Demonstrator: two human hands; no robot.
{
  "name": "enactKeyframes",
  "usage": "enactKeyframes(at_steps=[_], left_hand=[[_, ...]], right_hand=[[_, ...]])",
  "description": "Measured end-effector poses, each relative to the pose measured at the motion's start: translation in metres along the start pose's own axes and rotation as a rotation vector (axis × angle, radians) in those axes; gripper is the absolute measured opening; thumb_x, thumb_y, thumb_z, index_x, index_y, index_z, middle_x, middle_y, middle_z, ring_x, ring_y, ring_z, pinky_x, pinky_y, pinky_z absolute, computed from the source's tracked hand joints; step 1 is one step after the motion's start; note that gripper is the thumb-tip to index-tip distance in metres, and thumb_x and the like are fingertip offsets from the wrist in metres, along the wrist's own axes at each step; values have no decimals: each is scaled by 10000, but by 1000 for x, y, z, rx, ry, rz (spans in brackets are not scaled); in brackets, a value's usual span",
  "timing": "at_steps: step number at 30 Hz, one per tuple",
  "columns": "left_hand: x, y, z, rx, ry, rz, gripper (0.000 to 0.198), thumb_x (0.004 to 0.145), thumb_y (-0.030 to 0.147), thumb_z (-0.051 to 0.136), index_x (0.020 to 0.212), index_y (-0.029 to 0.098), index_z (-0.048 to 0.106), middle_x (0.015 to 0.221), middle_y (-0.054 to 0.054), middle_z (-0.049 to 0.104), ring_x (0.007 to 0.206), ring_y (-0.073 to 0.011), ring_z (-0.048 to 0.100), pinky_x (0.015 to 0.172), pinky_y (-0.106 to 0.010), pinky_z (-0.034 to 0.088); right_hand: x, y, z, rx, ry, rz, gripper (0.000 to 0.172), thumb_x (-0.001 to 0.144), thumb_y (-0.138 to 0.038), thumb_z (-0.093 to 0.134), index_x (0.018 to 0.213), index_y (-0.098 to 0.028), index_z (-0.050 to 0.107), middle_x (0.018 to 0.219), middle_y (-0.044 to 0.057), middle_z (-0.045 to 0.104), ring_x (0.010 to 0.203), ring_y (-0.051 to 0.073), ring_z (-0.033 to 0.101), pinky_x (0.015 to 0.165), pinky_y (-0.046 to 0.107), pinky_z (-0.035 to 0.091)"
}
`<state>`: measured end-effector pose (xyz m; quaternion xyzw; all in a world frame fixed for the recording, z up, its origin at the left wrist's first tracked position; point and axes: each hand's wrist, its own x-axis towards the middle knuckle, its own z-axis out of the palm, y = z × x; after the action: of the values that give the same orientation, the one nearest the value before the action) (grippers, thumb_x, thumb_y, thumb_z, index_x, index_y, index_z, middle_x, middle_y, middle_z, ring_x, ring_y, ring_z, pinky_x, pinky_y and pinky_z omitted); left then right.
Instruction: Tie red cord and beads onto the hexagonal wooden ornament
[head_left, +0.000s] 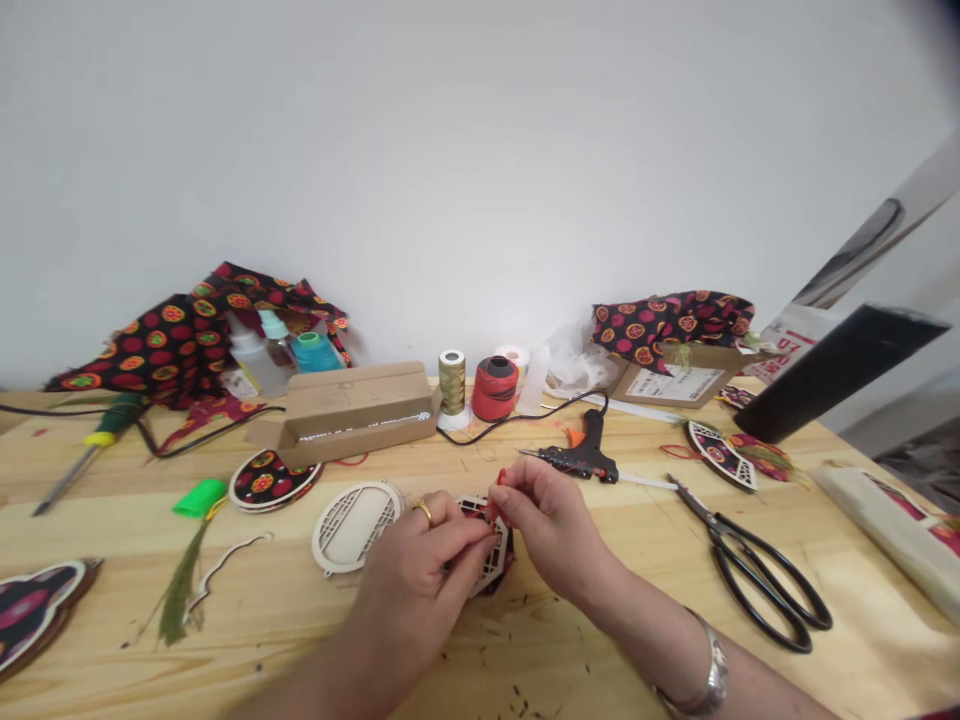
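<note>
Above the table, my left hand [427, 560], with a ring on one finger, pinches at the upper part of a wooden lattice ornament [493, 570] backed with dark patterned fabric. A short piece of red cord [502, 478] is pinched between the thumb and forefinger of my right hand [546, 508], just above the ornament's edge. What exactly lies between my left fingertips is partly hidden; some red shows beside them. Left of my hands lies a pale oval lattice frame [358, 528].
A black glue gun [589, 455] and open black-handled scissors [757, 565] lie to the right. Behind stand a cardboard box [356, 405], a gold thread spool [452, 385] and a red thread spool [495, 388]. At left are a screwdriver [94, 445] and a green tassel [184, 585].
</note>
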<state>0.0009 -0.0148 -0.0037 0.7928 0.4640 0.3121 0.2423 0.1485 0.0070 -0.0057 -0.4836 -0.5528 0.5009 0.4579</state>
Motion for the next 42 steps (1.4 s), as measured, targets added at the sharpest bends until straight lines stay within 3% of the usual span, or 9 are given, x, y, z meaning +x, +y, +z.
enactKeyframes(at_steps=[10, 12, 14, 16, 18, 21, 25, 33, 42], left_hand=[[-1, 6, 0, 140, 12, 109, 194, 817, 199, 466, 810, 223, 658, 691, -25, 539, 694, -169, 522, 621, -302, 405], [0, 11, -5, 171, 115, 115, 120, 763, 193, 522, 748, 204, 641, 967, -84, 537, 957, -249, 485, 812, -406, 372], [1, 12, -8, 179, 244, 50, 107, 745, 192, 539, 652, 178, 591, 1215, -118, 406, 1162, -313, 339, 932, -463, 278], [1, 10, -8, 96, 310, 0, 97, 764, 179, 514, 674, 176, 552, 1314, -114, 321, 1229, -301, 274, 972, -442, 259], [1, 7, -5, -62, 299, -52, 83, 762, 177, 522, 839, 189, 550, 1329, -107, 325, 1235, -278, 295, 986, -423, 271], [0, 6, 0, -464, 135, -209, 310, 771, 209, 521, 1080, 214, 496, 1222, -104, 487, 1111, -249, 474, 896, -370, 397], [3, 10, -2, -826, -97, -454, 355, 795, 262, 507, 1143, 197, 493, 787, -36, 669, 757, -193, 622, 652, -280, 484], [9, 5, -4, -815, -8, -531, 196, 732, 249, 594, 906, 236, 683, 830, 6, 707, 776, -166, 619, 640, -216, 470], [12, 6, -5, -674, 60, -560, 78, 663, 247, 649, 695, 206, 708, 645, 11, 697, 585, -143, 600, 514, -199, 451]], right_hand=[[-1, -5, 1, 92, -42, 67, 108, 769, -201, 499, 679, -170, 448, 526, -56, 468, 470, 69, 400, 447, 186, 322], [-1, -4, 1, 83, -35, 74, 101, 767, -210, 501, 687, -170, 454, 522, -60, 459, 452, 67, 390, 428, 184, 315], [0, -4, 1, 66, -33, 71, 99, 762, -213, 506, 686, -170, 459, 523, -58, 464, 449, 70, 400, 426, 186, 323], [-1, -4, 2, 48, -38, 62, 97, 755, -204, 513, 679, -169, 464, 531, -52, 476, 463, 75, 421, 437, 190, 337], [-2, -6, 2, 25, -48, 47, 97, 750, -182, 513, 665, -166, 470, 544, -44, 492, 486, 81, 441, 456, 194, 352], [-4, -9, 4, -31, -51, 6, 102, 745, -139, 498, 649, -165, 476, 558, -38, 511, 510, 84, 458, 478, 193, 365], [-5, -10, 4, -86, -49, -4, 96, 739, -135, 495, 651, -170, 483, 561, -36, 520, 516, 91, 467, 474, 194, 367], [-4, -5, 4, -50, -49, -3, 83, 727, -179, 533, 650, -162, 508, 580, -25, 530, 542, 97, 468, 505, 206, 385], [-4, -9, 6, -18, -27, 32, 112, 699, -189, 562, 600, -170, 513, 547, -33, 524, 519, 96, 458, 483, 205, 380]])
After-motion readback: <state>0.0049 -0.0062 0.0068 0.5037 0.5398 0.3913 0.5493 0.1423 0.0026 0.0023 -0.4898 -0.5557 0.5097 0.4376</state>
